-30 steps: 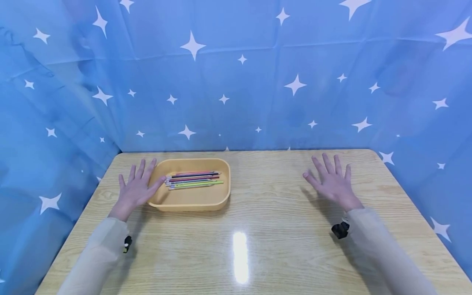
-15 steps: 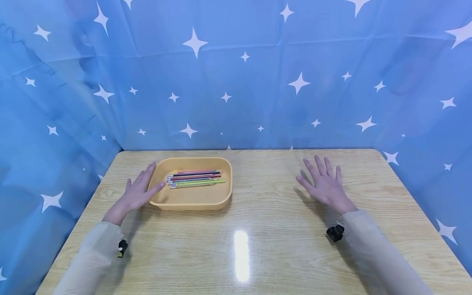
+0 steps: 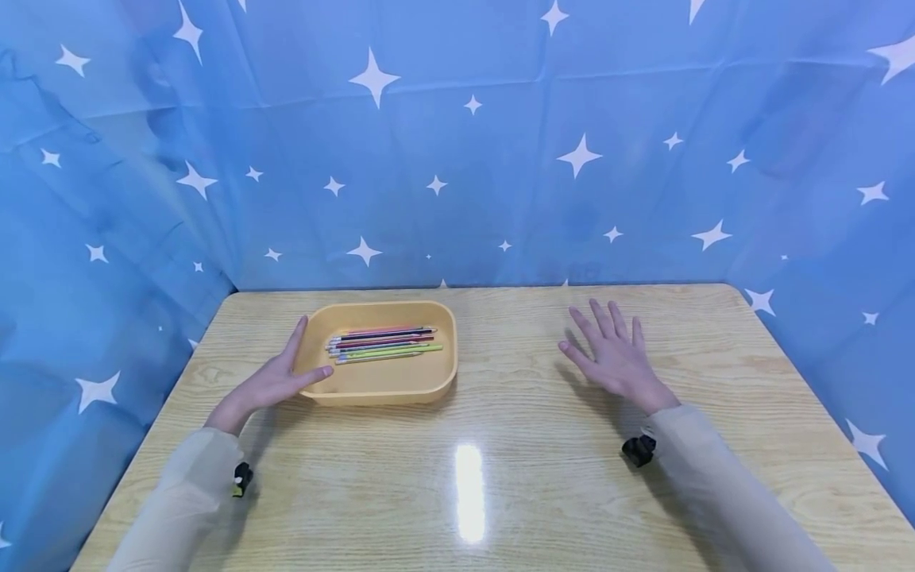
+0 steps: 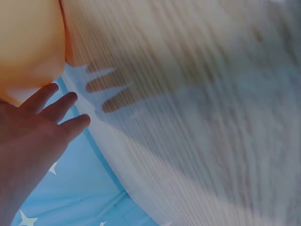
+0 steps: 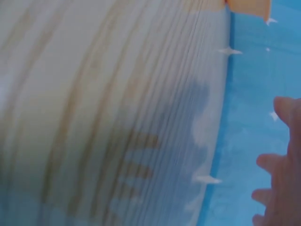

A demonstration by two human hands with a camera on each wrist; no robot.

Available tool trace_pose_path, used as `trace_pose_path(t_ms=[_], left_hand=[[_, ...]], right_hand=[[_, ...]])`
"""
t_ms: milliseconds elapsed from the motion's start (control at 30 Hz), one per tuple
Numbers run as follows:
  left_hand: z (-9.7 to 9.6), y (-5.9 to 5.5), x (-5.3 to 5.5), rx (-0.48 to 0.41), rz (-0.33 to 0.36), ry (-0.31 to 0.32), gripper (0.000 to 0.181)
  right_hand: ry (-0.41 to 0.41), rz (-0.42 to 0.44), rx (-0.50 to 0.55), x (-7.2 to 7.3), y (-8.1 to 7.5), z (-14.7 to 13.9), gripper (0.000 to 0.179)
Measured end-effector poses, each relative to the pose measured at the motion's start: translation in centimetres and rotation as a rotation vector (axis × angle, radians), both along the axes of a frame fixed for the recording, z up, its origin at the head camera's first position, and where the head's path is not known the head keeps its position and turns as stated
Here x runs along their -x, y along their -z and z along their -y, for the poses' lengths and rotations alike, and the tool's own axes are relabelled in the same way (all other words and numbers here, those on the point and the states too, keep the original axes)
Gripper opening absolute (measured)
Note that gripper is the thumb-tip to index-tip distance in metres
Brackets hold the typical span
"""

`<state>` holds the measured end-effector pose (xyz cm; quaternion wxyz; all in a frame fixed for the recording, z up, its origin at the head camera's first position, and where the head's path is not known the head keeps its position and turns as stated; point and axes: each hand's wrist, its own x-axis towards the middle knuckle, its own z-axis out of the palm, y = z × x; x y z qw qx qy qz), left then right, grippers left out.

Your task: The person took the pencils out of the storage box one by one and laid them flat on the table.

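A yellow-orange plastic tray [image 3: 389,397] stands on the far left part of the table in the head view. Inside it lie several pencils [image 3: 382,346] of mixed colours, side by side. My left hand [image 3: 272,381] is at the tray's left side, thumb over the front-left rim and fingers along the outer wall. In the left wrist view, that hand [image 4: 35,136] has its fingers extended and spread close to the tray wall [image 4: 30,42]. My right hand [image 3: 616,365] hovers right of the tray, fingers spread, holding nothing.
The wood-grain table [image 3: 515,477] has rounded far corners. A blue curtain [image 3: 472,175] with white stars hangs behind it and along both sides. Light glares off the tabletop near the front middle. Both wrists carry small black devices.
My left hand has turned and closed in on the tray's left side, its fingers now lined along the wall. The right hand has drifted left, toward the tray. The tray sits slightly further right in view.
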<state>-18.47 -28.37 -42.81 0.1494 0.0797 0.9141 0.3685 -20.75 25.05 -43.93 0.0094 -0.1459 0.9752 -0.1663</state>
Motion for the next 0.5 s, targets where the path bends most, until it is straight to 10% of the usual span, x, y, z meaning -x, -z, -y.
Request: trace_pose_path(t_ms=[333, 500], left_hand=[[-0.4, 0.4, 0.5, -0.025, -0.003, 0.027, 0.109], [-0.9, 0.4, 0.7, -0.024, 0.004, 0.023, 0.111]], right_hand=[[-0.209, -0.194, 0.094, 0.8, 0.4, 2.9, 0.055], [-0.256, -0.157, 0.240, 1.0, -0.5, 5.1, 0.049]])
